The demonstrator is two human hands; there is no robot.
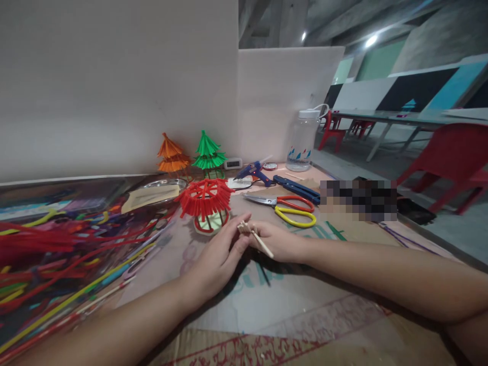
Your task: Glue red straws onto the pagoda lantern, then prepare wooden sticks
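Note:
My left hand (pixel 222 250) and my right hand (pixel 276 240) meet over the table, fingers closed together around a small bunch of short pale wooden sticks (pixel 244 227). One longer stick (pixel 264 245) slants out of the bunch toward me. Part of the bunch is hidden by my fingers. Just behind my left hand stands a small red pavilion model (pixel 206 199) with a fringed roof, thin posts and a pale base. Scissors (pixel 293 209) with one red and one yellow handle lie beyond my right hand.
Orange (pixel 170 152) and green (pixel 208 152) tiered models stand by the wall. Behind the scissors are a blue glue gun (pixel 253 173), dark blue pliers (pixel 295 188) and a clear water bottle (pixel 301 142). Colourful fuzzy stems (pixel 49 254) crowd the left, near a metal tray (pixel 168 184).

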